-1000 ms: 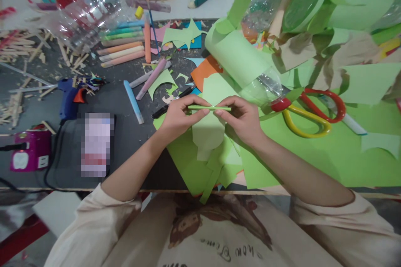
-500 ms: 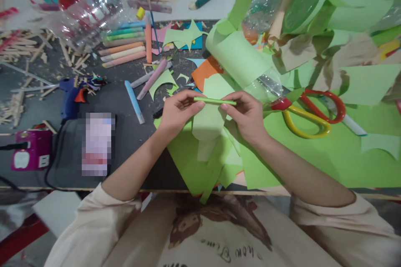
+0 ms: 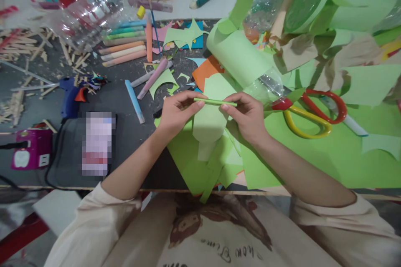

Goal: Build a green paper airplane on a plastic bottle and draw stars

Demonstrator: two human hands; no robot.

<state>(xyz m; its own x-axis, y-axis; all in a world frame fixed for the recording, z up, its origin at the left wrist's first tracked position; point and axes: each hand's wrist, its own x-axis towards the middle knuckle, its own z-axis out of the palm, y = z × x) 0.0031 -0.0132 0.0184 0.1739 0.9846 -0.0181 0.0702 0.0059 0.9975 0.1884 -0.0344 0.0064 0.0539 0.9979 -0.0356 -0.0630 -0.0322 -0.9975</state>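
Between my two hands a thin rolled strip of green paper (image 3: 214, 102) is held level, one end in each pinch. My left hand (image 3: 180, 110) grips its left end with thumb and fingers. At the right end, the thumb and fingers of my right hand (image 3: 246, 112) close on it. Pale green cut paper (image 3: 209, 125) lies under the roll, on top of brighter green sheets (image 3: 183, 162). Behind my right hand lies a bottle wrapped in light green paper (image 3: 239, 56), with leaf-shaped paper pieces at its far end.
Scissors with red and yellow handles (image 3: 308, 127) lie right of my right hand. To the left are a phone (image 3: 97, 144), a blue glue gun (image 3: 69, 98) with its cord, and a purple box (image 3: 31, 150). Markers (image 3: 125, 50), wooden sticks (image 3: 19, 50) and plastic bottles (image 3: 94, 12) fill the back left.
Almost nothing differs. Both hands keep their pinch on the green paper roll, and the whole view has shifted very slightly.
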